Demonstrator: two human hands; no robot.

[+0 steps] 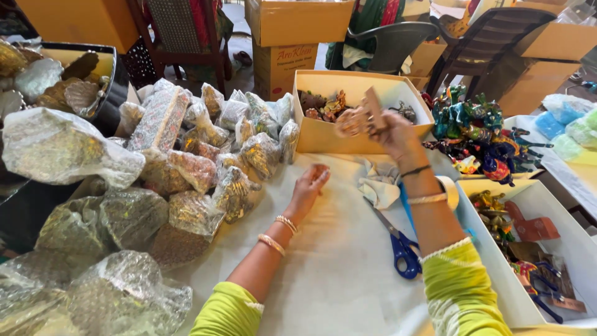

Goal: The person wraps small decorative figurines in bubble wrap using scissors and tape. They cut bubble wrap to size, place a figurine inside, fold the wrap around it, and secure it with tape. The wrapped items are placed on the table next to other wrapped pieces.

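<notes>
Head view: the right hand (393,134) lifts a small carved wooden piece (364,117), fingers clamped on it, just above the near wall of the far yellow box (323,138). The left hand (309,185) rests on the white table (336,274), fingers loosely together, near the bubble-wrapped bundles (205,162).

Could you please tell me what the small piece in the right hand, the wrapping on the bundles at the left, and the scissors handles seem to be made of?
The small tan carved piece in the right hand looks like unpainted wood, matte, though motion blur leaves it open. The clear bubble wrap on the bundles is plastic: glossy and dimpled. The blue scissors handles look like smooth moulded plastic.
</notes>
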